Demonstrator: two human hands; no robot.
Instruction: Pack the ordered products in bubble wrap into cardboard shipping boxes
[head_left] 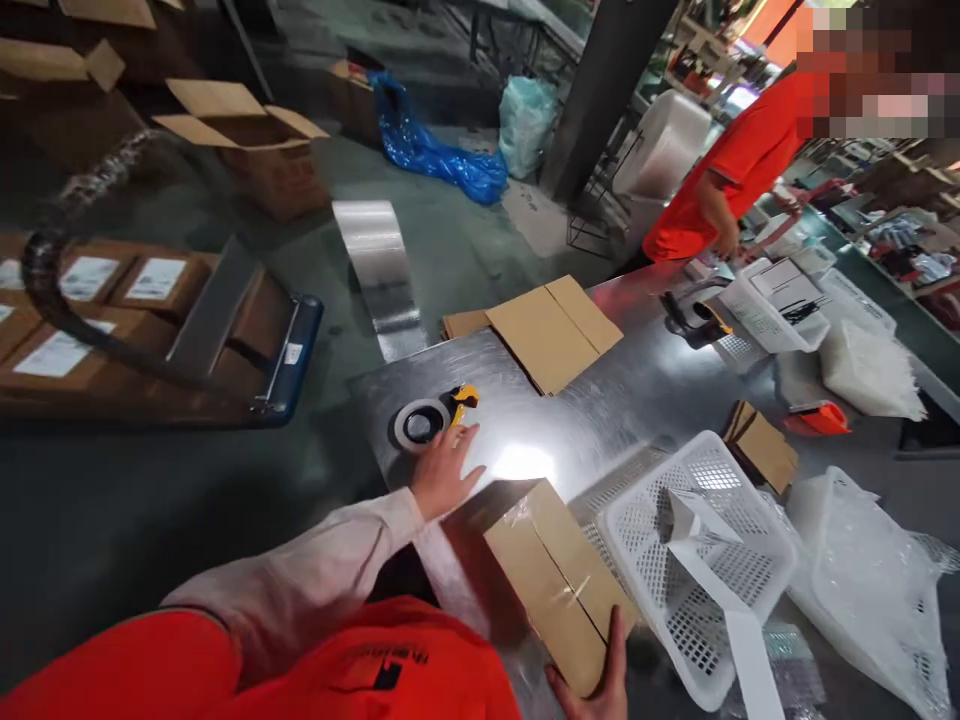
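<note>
My left hand [445,477] is over the steel table with its fingers spread. Its fingertips are at a tape dispenser [421,425] that has yellow parts and a roll of tape; whether they touch it I cannot tell. My right hand [598,685] grips the near end of a small brown cardboard box [555,575], thumb and fingers on either side. Shiny clear tape shows on the box's top, across the seam. Right of the box stands a white perforated plastic basket [626,520] with a folded white paper strip [712,570] hanging over its rim.
Flat cardboard pieces [555,330] lie at the table's far edge. On the right are clear plastic bags [870,590], a second tape dispenser [694,315] and a white bin [776,305]. A person in red [750,150] stands beyond. A cart with boxes [150,280] is left.
</note>
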